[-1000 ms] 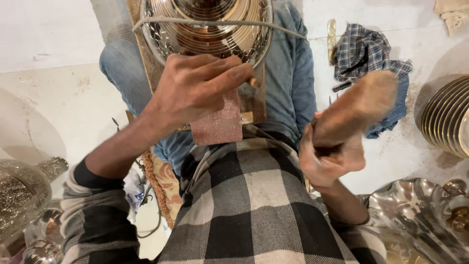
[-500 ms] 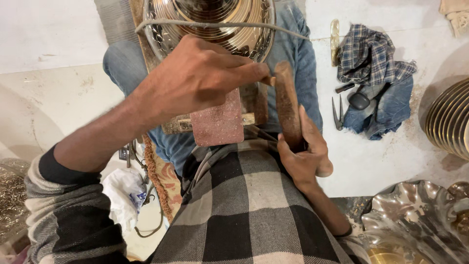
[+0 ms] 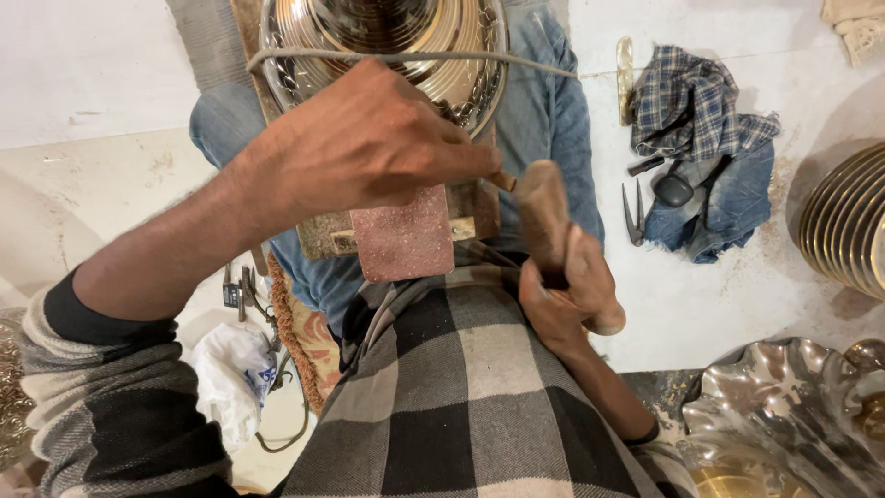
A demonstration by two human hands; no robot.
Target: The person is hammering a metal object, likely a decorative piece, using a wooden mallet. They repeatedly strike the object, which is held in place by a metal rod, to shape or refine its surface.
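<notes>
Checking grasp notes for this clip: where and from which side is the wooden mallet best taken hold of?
At the lower end of the wooden mallet, where the right hand wraps it now, coming from the person's right. The mallet stands nearly upright with its rounded head uppermost beside the left hand, so only the lower shaft is free.

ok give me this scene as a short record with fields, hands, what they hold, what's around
left hand: pinches a thin tool, its brown tip showing past the fingers
right hand: grips a worn wooden mallet, head up beside the tool tip
workpiece: round ribbed brass dish on a wooden board across the lap
cord: grey cord stretched over the dish
floor right: checked blue cloth, dark metal pliers, stack of brass plates
lower right: scalloped silver metal bowl
</notes>
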